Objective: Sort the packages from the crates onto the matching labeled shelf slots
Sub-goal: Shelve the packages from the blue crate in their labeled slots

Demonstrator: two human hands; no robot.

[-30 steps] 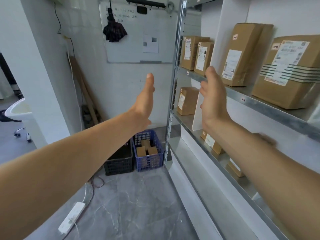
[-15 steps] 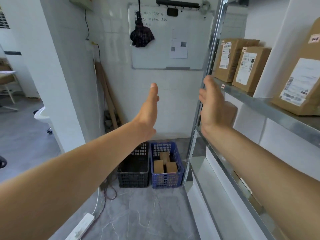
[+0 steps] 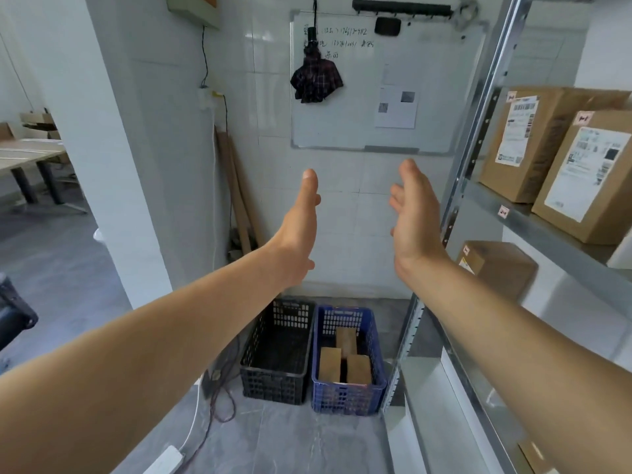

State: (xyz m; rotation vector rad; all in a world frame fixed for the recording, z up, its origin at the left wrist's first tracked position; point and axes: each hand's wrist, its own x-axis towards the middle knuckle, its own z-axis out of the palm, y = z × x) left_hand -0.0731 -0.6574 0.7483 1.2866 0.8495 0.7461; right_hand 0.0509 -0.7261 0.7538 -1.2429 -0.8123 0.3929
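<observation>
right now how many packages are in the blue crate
3 show in the blue crate: the back package in the middle, the front-left package, and the front-right package. Others may lie hidden underneath them.

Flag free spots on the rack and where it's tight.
Free: bare metal on the middle shelf, on the near side of its single box. The bottom shelf beside the blue crate looks bare too. The black crate looks empty. Crowded: the upper shelf, with two labelled boxes side by side. The blue crate holds three packages.
</observation>
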